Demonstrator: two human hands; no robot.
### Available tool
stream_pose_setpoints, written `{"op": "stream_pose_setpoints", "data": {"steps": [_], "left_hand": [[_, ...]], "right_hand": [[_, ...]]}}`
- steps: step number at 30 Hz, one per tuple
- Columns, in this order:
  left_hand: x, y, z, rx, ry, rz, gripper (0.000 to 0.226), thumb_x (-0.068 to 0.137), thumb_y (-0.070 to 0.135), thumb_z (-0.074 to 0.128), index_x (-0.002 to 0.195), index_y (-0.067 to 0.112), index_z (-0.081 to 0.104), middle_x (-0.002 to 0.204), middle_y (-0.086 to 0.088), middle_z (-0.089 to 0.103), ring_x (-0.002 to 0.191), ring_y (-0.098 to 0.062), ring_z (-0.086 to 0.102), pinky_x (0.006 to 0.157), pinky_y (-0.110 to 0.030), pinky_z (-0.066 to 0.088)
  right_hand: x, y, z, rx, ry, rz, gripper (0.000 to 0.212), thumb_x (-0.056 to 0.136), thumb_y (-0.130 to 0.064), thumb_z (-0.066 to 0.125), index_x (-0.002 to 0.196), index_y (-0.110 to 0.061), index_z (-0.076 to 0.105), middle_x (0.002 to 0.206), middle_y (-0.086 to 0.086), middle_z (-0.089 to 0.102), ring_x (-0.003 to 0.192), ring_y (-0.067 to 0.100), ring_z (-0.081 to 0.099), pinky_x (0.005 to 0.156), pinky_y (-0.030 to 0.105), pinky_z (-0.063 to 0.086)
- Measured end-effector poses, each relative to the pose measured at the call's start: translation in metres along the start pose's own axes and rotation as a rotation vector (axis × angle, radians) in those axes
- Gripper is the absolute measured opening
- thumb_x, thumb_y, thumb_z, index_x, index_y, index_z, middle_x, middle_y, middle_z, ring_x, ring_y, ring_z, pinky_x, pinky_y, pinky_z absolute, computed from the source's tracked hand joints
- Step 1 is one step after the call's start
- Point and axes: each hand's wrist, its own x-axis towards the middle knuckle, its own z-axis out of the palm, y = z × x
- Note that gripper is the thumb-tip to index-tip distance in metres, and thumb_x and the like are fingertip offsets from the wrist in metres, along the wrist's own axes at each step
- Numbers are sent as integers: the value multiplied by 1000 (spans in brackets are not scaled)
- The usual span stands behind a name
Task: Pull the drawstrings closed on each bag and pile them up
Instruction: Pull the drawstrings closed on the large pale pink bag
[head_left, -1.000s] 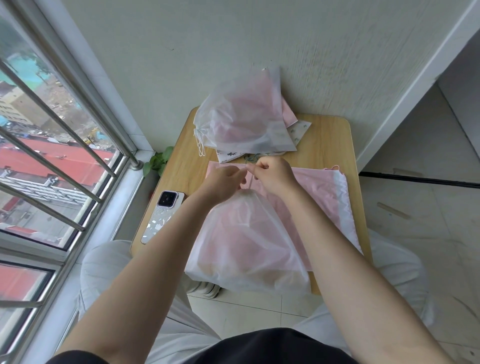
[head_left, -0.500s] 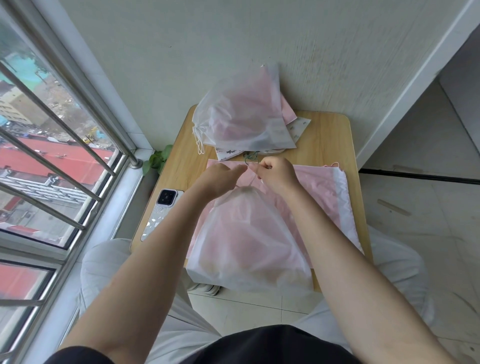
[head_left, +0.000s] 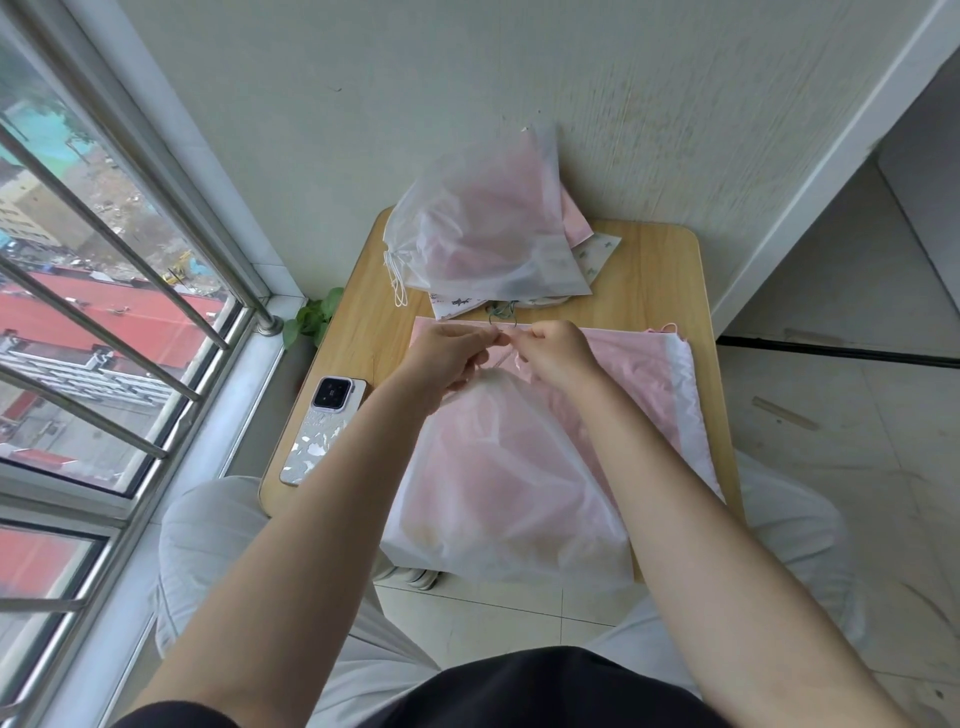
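A frosted white drawstring bag (head_left: 506, 483) with pink contents lies on the small wooden table (head_left: 660, 291), its bottom hanging over the near edge. Its gathered mouth points away from me. My left hand (head_left: 449, 358) and my right hand (head_left: 553, 351) meet just above that mouth, and each pinches the thin drawstring. A flat pink bag (head_left: 631, 364) lies under it, with a white band at the right. At the table's far side a pile of closed bags (head_left: 483, 228) leans on the wall, white cords hanging at its left.
A phone (head_left: 322, 428) in a patterned case lies on the table's left edge. Flat printed bags (head_left: 597, 254) stick out under the far pile. The barred window (head_left: 104, 291) is close on the left, a small plant (head_left: 311, 319) below the sill. My knees flank the table.
Both hands stay together at the bag's mouth, shifting slightly away from me. The bag's neck looks a little more gathered.
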Motion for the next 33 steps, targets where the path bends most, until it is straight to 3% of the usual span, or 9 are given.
{"op": "stream_pose_setpoints", "data": {"steps": [3,6,10,14,16,19,22,29,33], "left_hand": [[0,0,4,214,117,-10,18,91,28,65,88,17,78,63,0,49,45,-10,31,42,-18,25],[-3,7,6,286,-54,-43,24,88,24,59,73,24,78,68,1,51,48,-10,33,47,-21,25],[-3,5,8,412,-95,24,22,93,29,62,93,15,79,47,17,46,46,-4,38,47,-15,30],[1,1,3,205,-116,-28,32,101,28,50,99,6,74,48,13,35,46,-8,27,42,-18,21],[2,1,-1,100,-126,-78,34,103,28,46,97,7,71,53,9,35,45,-8,25,41,-19,16],[8,-1,-6,-67,-106,-129,27,102,26,46,93,8,64,58,3,39,45,-7,24,39,-18,13],[10,-2,-8,-174,-90,-175,29,100,20,43,79,13,61,60,-1,40,45,-9,25,38,-17,15],[9,-5,-15,50,-73,-37,20,97,3,46,100,5,66,65,0,52,47,-9,34,42,-17,23],[7,-4,-8,202,-65,70,11,96,2,51,103,6,58,67,-5,59,47,-10,38,46,-19,28]], "right_hand": [[-2,-14,-9,214,-40,51,35,86,-35,59,60,-13,53,60,6,54,52,18,42,53,26,35],[-3,-27,-13,274,-49,55,28,82,-33,59,64,-13,56,67,6,56,53,17,43,54,27,35],[-3,-41,-14,304,-73,-26,33,89,-29,60,92,2,68,81,-2,60,64,4,56,63,21,41],[-1,-36,-14,208,-64,-136,51,92,-17,57,141,-30,48,103,-9,54,93,1,55,69,11,41],[-1,-26,-11,92,-45,-151,48,89,-5,56,134,-22,56,112,-6,56,104,6,59,76,13,41],[-8,-12,-3,158,-193,-142,29,85,1,64,113,-6,70,104,9,71,83,4,67,73,15,50],[-10,-5,2,210,-154,-185,25,80,2,72,104,-6,73,89,6,74,77,8,67,76,18,53],[-2,1,-11,177,-123,-113,9,88,0,66,85,-9,65,83,13,70,77,23,69,86,42,58],[-4,0,-14,175,-219,-96,21,84,-12,73,96,-13,56,97,4,73,88,11,69,87,26,55]]}}
